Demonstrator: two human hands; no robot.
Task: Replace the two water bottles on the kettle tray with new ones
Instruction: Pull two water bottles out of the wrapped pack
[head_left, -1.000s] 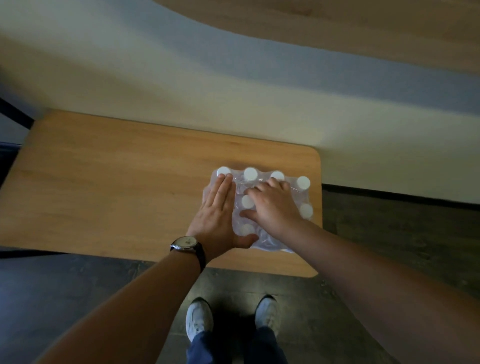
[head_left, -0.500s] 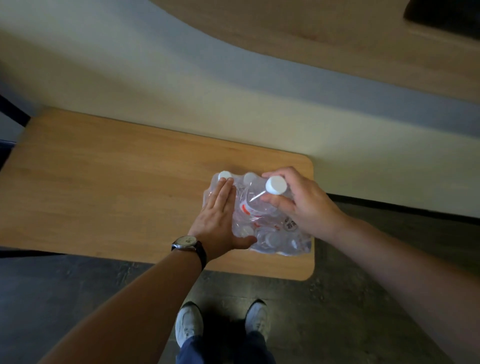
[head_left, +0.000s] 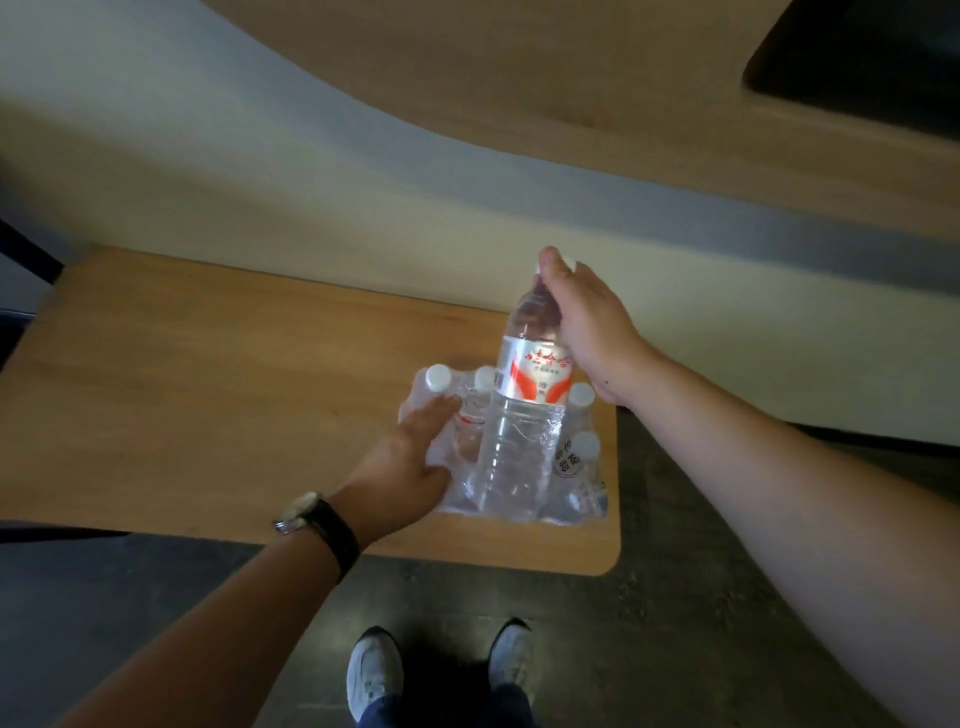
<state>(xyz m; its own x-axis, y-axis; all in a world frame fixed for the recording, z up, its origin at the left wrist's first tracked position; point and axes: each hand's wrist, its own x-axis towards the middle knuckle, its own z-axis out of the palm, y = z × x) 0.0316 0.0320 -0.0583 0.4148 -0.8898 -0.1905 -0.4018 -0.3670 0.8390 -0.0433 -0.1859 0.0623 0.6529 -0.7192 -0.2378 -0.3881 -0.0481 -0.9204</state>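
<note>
One lifted water bottle (head_left: 519, 415); one shrink-wrapped pack of bottles (head_left: 571, 467) showing four white caps (head_left: 437, 376); two hands, left hand (head_left: 410, 462) and right hand (head_left: 587, 317); one wristwatch (head_left: 306, 512); one wooden counter (head_left: 208, 389); two white shoes (head_left: 374, 670).

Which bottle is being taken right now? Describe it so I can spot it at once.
Find the wooden table, then the plastic-wrapped pack of bottles at its near right corner. The bottle rises from the pack, gripped at the neck by the right hand while the left hand presses the pack. Only it shows its whole red-and-silver label.
</note>
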